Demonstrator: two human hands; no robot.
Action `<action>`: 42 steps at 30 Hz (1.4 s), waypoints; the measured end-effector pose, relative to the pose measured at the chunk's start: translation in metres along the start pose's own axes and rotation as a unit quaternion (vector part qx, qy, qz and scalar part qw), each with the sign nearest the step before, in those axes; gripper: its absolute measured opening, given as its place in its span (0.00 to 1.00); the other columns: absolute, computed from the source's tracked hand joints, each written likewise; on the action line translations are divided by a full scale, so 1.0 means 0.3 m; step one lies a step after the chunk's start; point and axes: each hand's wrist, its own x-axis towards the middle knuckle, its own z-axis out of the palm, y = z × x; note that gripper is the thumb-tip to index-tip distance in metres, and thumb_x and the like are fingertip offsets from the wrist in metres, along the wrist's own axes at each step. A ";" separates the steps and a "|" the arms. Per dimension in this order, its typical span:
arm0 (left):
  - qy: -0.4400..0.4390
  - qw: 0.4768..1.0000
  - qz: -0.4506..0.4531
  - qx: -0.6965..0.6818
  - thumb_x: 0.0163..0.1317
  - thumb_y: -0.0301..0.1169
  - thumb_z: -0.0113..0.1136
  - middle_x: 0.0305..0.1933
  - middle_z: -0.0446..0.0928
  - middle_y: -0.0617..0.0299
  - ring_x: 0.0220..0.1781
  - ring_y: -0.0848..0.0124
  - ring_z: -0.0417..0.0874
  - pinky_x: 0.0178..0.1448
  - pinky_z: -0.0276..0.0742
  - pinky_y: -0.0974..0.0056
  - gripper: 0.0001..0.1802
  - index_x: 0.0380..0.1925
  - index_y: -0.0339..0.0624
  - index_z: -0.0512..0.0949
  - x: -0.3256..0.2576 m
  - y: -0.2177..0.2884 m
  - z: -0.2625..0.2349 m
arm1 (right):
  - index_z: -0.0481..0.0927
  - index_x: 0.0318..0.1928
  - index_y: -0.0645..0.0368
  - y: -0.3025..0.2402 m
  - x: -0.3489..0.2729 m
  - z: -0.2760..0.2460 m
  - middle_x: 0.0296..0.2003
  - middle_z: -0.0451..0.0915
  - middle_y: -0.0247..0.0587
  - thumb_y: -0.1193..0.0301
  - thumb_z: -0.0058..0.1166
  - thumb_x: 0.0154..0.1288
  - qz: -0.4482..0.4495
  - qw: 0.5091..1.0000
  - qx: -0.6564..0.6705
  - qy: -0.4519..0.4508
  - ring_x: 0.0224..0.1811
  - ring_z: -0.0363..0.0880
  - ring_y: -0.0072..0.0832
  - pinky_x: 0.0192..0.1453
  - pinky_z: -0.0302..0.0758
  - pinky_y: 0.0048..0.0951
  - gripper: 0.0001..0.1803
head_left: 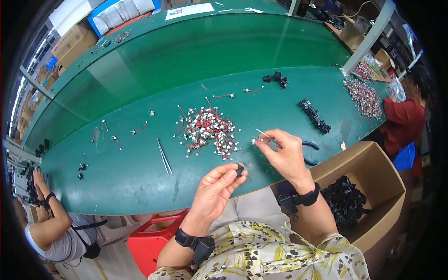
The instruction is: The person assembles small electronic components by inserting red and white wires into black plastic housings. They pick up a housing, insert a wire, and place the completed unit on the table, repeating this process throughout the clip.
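My left hand (214, 189) pinches a small black plastic part (240, 170) between thumb and fingers, just above the bench's near edge. To its right, my right hand (288, 154) grips a pair of metal tweezers (265, 135). A small white connector (254, 141) shows by the tweezer tips; whether they clamp it is too small to tell. Left of my hands lies a loose heap of white connectors with short red wires (205, 128). Another pair of tweezers (164, 156) rests on the bench left of that heap. Pliers with dark handles (310, 154) lie partly behind my right hand.
A row of black parts (314, 115) and a black cluster (276, 79) sit on the green bench (126, 182). An open cardboard box (382, 186) holds black parts at my right. Co-workers sit at both ends; a red stool (149, 247) stands left of me.
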 end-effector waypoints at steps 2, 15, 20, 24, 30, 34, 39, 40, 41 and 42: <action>-0.017 1.000 0.007 0.008 0.62 0.16 0.56 0.54 0.77 0.52 0.55 0.61 0.80 0.63 0.77 0.61 0.17 0.51 0.37 0.77 -0.006 -0.003 0.003 | 0.81 0.36 0.63 0.033 0.037 -0.018 0.29 0.83 0.46 0.76 0.64 0.53 -0.008 0.997 -0.074 -0.028 0.30 0.83 0.34 0.33 0.76 0.30 0.09; -0.039 0.997 -0.012 0.066 0.62 0.16 0.57 0.55 0.76 0.52 0.57 0.63 0.79 0.64 0.76 0.60 0.18 0.53 0.36 0.74 0.034 -0.004 0.051 | 0.80 0.36 0.68 0.043 0.055 -0.033 0.30 0.84 0.51 0.74 0.62 0.53 0.068 0.997 0.003 -0.030 0.35 0.85 0.36 0.41 0.79 0.32 0.11; -0.032 0.996 -0.016 0.080 0.64 0.19 0.56 0.53 0.77 0.53 0.55 0.62 0.80 0.61 0.77 0.60 0.18 0.55 0.37 0.73 0.055 -0.008 0.062 | 0.81 0.35 0.69 0.074 0.089 -0.058 0.28 0.84 0.49 0.73 0.62 0.52 0.073 0.992 -0.054 -0.091 0.31 0.84 0.32 0.37 0.78 0.31 0.12; -0.017 0.997 -0.016 0.074 0.65 0.20 0.55 0.50 0.78 0.53 0.53 0.63 0.81 0.59 0.78 0.61 0.17 0.55 0.36 0.73 0.063 -0.009 0.073 | 0.81 0.34 0.69 0.090 0.096 -0.080 0.24 0.83 0.44 0.72 0.65 0.52 0.145 0.981 0.070 -0.110 0.27 0.80 0.22 0.33 0.76 0.27 0.13; 0.006 0.996 0.005 0.093 0.67 0.23 0.53 0.47 0.79 0.53 0.49 0.65 0.83 0.57 0.80 0.63 0.17 0.56 0.34 0.72 0.067 -0.026 0.083 | 0.80 0.37 0.67 0.085 0.061 -0.072 0.31 0.83 0.35 0.75 0.66 0.57 0.219 0.933 0.249 -0.142 0.31 0.79 0.17 0.36 0.76 0.21 0.10; 0.020 0.988 -0.010 0.152 0.70 0.27 0.51 0.48 0.79 0.52 0.51 0.64 0.82 0.56 0.81 0.64 0.17 0.57 0.33 0.71 0.082 -0.017 0.091 | 0.80 0.39 0.65 0.049 0.052 -0.075 0.30 0.82 0.35 0.76 0.65 0.58 0.237 0.903 0.337 -0.125 0.28 0.76 0.15 0.31 0.73 0.18 0.10; -0.021 0.999 -0.029 0.028 0.73 0.29 0.45 0.61 0.71 0.47 0.61 0.63 0.76 0.65 0.74 0.62 0.21 0.63 0.31 0.64 0.070 0.009 0.124 | 0.79 0.42 0.61 -0.018 -0.031 -0.077 0.32 0.84 0.36 0.73 0.62 0.62 0.265 0.845 0.453 -0.101 0.16 0.58 0.06 0.16 0.45 0.15 0.10; -0.042 0.998 -0.034 -0.017 0.74 0.30 0.44 0.63 0.69 0.46 0.63 0.63 0.74 0.67 0.73 0.61 0.22 0.64 0.30 0.63 0.065 0.012 0.128 | 0.78 0.44 0.62 -0.042 -0.053 -0.088 0.37 0.84 0.42 0.75 0.61 0.63 0.270 0.830 0.473 -0.116 0.21 0.70 0.09 0.21 0.61 0.13 0.10; -0.054 0.998 -0.041 -0.013 0.74 0.28 0.42 0.67 0.65 0.46 0.67 0.61 0.71 0.71 0.68 0.60 0.24 0.66 0.29 0.60 0.061 0.014 0.125 | 0.77 0.44 0.63 -0.052 -0.081 -0.068 0.40 0.84 0.44 0.77 0.60 0.63 0.245 0.839 0.476 -0.098 0.28 0.75 0.14 0.28 0.68 0.14 0.10; -0.054 0.998 -0.039 0.010 0.73 0.28 0.43 0.67 0.65 0.46 0.66 0.61 0.71 0.71 0.68 0.59 0.23 0.65 0.30 0.61 0.052 0.014 0.128 | 0.77 0.45 0.64 -0.061 -0.109 -0.048 0.42 0.84 0.46 0.79 0.59 0.63 0.219 0.847 0.478 -0.079 0.35 0.80 0.18 0.35 0.75 0.15 0.10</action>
